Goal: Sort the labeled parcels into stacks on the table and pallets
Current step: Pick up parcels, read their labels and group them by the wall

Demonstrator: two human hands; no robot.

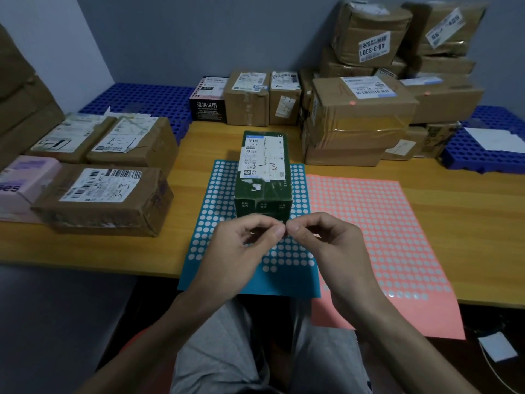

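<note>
While the left hand (pixel 241 247) and right hand (pixel 326 245) pinched one tiny item (pixel 281 222) together, I logged the green parcel (pixel 262 177) just beyond them on the blue sheet (pixel 255 285), long axis running away, equally near both.

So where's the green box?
Head view, middle of the table: the green box stands on the blue sheet, just beyond the left hand and right hand, pink sheet to its right.

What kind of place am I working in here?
Probably a small parcel sorting room: taped cardboard parcels with shipping labels stacked by the wall, blue plastic pallets by the wooden table, and dot sticker sheets.
</note>
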